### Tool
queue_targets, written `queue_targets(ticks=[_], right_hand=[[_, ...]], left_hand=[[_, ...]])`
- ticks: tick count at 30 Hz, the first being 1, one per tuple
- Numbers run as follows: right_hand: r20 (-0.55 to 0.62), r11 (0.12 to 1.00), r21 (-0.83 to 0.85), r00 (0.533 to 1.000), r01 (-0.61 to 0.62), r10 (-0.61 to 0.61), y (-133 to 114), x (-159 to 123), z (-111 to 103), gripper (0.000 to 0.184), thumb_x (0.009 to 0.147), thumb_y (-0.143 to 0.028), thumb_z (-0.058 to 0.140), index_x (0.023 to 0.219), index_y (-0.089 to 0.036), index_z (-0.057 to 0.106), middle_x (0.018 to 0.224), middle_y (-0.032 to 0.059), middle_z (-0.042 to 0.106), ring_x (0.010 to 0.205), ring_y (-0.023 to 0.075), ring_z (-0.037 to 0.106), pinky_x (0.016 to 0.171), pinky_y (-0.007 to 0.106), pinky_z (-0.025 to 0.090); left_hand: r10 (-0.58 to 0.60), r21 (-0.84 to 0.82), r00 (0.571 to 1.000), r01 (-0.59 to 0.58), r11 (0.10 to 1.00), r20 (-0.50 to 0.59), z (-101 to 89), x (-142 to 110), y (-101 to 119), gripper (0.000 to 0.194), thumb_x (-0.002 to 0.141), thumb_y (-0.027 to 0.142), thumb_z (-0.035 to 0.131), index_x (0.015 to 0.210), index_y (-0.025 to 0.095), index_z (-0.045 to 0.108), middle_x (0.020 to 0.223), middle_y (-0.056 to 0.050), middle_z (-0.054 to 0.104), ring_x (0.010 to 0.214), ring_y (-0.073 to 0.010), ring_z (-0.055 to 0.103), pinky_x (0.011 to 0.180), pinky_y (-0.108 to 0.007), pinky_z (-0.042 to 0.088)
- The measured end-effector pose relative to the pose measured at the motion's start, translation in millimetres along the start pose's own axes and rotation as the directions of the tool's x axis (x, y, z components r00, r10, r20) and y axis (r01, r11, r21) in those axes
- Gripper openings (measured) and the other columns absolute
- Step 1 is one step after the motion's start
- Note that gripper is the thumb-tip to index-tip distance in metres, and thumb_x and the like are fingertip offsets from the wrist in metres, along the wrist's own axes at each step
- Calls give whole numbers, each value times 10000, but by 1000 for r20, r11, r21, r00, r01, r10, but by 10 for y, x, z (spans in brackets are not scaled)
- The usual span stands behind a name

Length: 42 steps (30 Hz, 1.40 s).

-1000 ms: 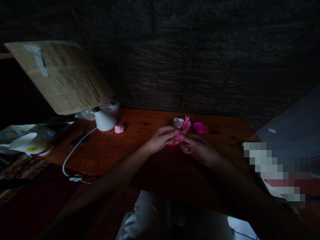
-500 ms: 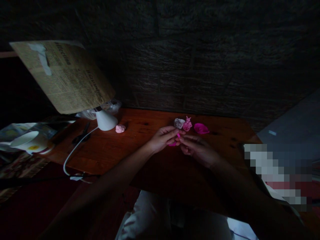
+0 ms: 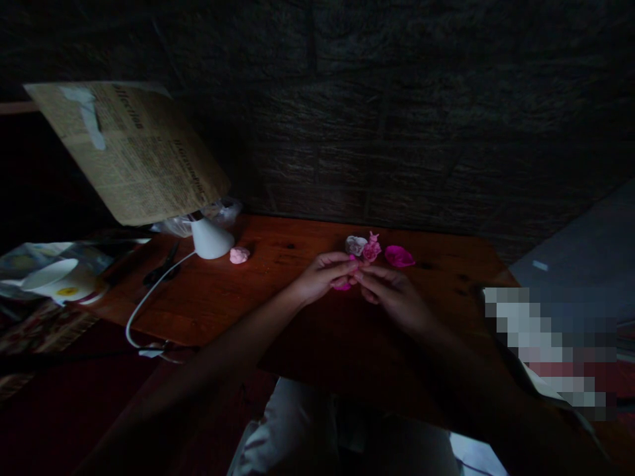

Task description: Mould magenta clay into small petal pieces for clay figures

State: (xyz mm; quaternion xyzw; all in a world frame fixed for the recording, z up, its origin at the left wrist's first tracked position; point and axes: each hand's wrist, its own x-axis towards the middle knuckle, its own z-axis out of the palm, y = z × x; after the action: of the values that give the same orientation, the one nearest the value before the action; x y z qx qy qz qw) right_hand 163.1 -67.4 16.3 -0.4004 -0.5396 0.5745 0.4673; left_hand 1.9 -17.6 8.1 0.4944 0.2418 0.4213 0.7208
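Note:
My left hand point(image 3: 325, 274) and my right hand point(image 3: 389, 287) meet over the wooden table, fingertips together. Between them they pinch a small bright-pink piece point(image 3: 352, 258), soft-looking like clay, mostly covered by the fingers. More of the same pink point(image 3: 341, 286) shows just under my left fingers; whether it is held or lies on the table I cannot tell. Right behind the hands sit a whitish crumpled lump point(image 3: 355, 245) and a pink flower-like figure point(image 3: 372, 247). A flat magenta piece point(image 3: 399, 256) lies to their right.
A white lamp base point(image 3: 212, 239) with a newsprint shade point(image 3: 133, 152) stands at the left, its cord point(image 3: 143, 307) hanging over the table's edge. A pale pink lump point(image 3: 239, 255), dark scissors point(image 3: 161, 268) and a paper cup point(image 3: 64, 281) are near it. A dark stone wall point(image 3: 342, 132) rises behind.
The pink piece between my fingertips has shifted slightly upward, and my right fingers have closed in nearer to my left. The view has moved a little; the things on the table stay put.

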Motion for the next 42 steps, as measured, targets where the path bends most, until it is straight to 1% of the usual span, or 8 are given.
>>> queue_targets(ticks=[5, 11, 20, 26, 31, 34, 38, 42], right_hand=[[-24, 994, -90, 998, 57, -59, 16, -3, 21, 393, 804, -564, 711, 854, -176, 752, 527, -48, 485, 496, 89, 373, 512, 271, 279], [-30, 997, -68, 999, 40, -42, 15, 7, 11, 417, 834, -593, 664, 797, -180, 706, 533, -44, 479, 491, 90, 368, 493, 265, 265], [-21, 994, -97, 998, 58, -60, 0, -3, -7, 380, 809, -560, 712, 867, -184, 731, 558, -49, 472, 511, 95, 373, 512, 268, 289], [-13, 981, -174, 996, 89, -92, 37, -14, -7, 373, 833, -553, 692, 917, -193, 743, 553, -49, 485, 513, 105, 398, 536, 278, 311], [-40, 962, -250, 992, 106, -120, 34, -16, 8, 401, 846, -572, 662, 940, -195, 761, 524, -49, 490, 501, 112, 404, 553, 287, 333], [-55, 957, -269, 990, 111, -130, 13, -17, 9, 424, 842, -590, 653, 945, -194, 765, 516, -49, 483, 494, 114, 404, 544, 288, 329], [-46, 953, -279, 990, 115, -133, -4, -15, 1, 447, 846, -602, 638, 967, -191, 766, 516, -50, 481, 494, 113, 406, 541, 285, 334], [-58, 957, -271, 991, 104, -124, 10, -5, -5, 459, 841, -600, 645, 990, -182, 763, 520, -49, 491, 497, 111, 415, 543, 282, 343]], left_hand=[[21, -17, 999, -22, 1000, -33, 8, 4, -21, 407, 593, 463, 900, 797, 143, 754, 534, 39, 569, 452, -25, 390, 491, -178, 354], [7, -14, 999, -8, 1000, -51, -3, 21, -38, 434, 598, 483, 893, 788, 128, 731, 606, 5, 636, 458, -22, 416, 451, -169, 269], [15, -32, 998, -17, 999, -61, 5, 15, -22, 436, 545, 438, 923, 722, 126, 676, 598, 13, 648, 426, -19, 406, 445, -171, 295], [7, -57, 999, -9, 998, -48, -2, 11, -22, 425, 554, 431, 922, 698, 132, 657, 570, 28, 623, 424, -20, 396, 451, -173, 319], [-15, -52, 998, 12, 999, -57, 2, 1, -23, 419, 559, 438, 918, 720, 130, 683, 637, -7, 673, 449, -27, 413, 453, -179, 333], [0, -55, 999, -2, 998, -47, -1, 1, -21, 386, 589, 420, 907, 744, 128, 709, 590, 8, 634, 438, -19, 375, 452, -176, 330], [8, -30, 1000, -9, 1000, -27, -12, 6, -12, 386, 636, 435, 881, 824, 125, 751, 496, 58, 520, 428, -17, 342, 494, -190, 384], [7, -5, 1000, -7, 1000, -31, -28, 11, -8, 414, 634, 453, 879, 842, 117, 754, 495, 55, 509, 437, -28, 365, 461, -174, 336]])
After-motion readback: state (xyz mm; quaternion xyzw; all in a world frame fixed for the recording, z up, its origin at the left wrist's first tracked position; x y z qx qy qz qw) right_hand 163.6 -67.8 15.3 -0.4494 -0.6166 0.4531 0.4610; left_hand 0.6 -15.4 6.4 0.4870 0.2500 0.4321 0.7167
